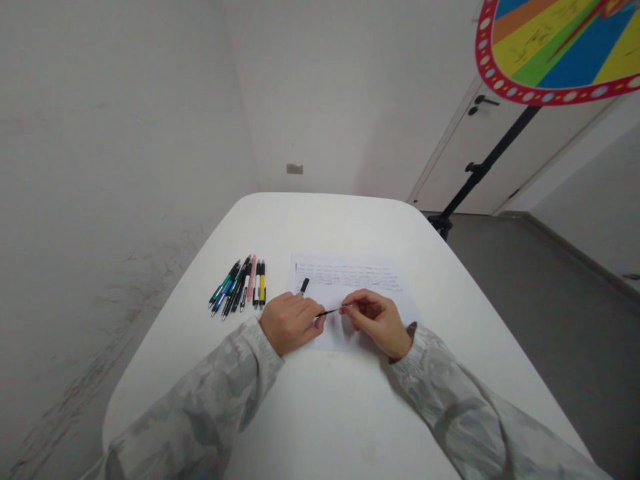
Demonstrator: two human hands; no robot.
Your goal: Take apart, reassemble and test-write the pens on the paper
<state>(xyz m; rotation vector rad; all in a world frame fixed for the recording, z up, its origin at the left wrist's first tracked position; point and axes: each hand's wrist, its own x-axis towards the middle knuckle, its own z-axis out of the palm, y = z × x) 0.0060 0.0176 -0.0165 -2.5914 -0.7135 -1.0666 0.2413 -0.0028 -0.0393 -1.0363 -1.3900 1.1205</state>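
Note:
My left hand [290,323] is closed over the paper's left side, fingers curled down. From its thumb and forefinger a thin black pen part [327,312] reaches toward my right hand [375,320]. The right thumb and forefinger pinch its pale far end, and the other fingers curl in. Behind my left knuckles a black pen cap or pen end [304,285] sticks up; whether the left hand grips it is hidden. Beneath both hands lies a white sheet [345,341] with lines of handwriting along its upper half.
Several pens [237,287] lie side by side left of the sheet, among them black, green, blue, pink and yellow ones. The white table [330,223] has rounded corners and stands near the walls. A colourful prize wheel [565,53] on a black stand rises at right, before a door.

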